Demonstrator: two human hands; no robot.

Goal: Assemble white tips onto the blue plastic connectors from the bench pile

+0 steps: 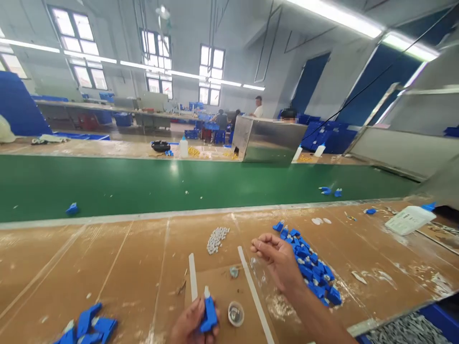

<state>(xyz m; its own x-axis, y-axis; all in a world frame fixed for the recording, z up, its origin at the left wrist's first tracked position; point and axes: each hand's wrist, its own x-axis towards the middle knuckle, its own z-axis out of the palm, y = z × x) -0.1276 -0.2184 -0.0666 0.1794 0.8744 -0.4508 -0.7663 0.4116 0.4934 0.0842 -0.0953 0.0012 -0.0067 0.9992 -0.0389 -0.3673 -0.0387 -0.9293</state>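
Observation:
Near the bottom centre, my left hand (pixel 193 320) is closed around a blue part (pixel 209 314) with a whitish tip pointing up. My right hand (pixel 274 253) is raised over the table, its thumb and fingertips pinched together; whatever they hold, if anything, is too small to make out. Just right of it lies a heap of blue parts (pixel 311 267). A small round cup (pixel 235 313) stands right of my left hand. Beyond the cup sits a small greyish lump (pixel 234 272). A pile of small grey pieces (pixel 216 240) lies left of my right hand.
More blue parts (pixel 89 327) lie at the lower left. A green belt (pixel 143 184) crosses behind the brown table (pixel 125 267), carrying a few blue parts. A white bottle (pixel 410 220) lies at the right, above a bin of grey pieces (pixel 407 329). Several people are in the background.

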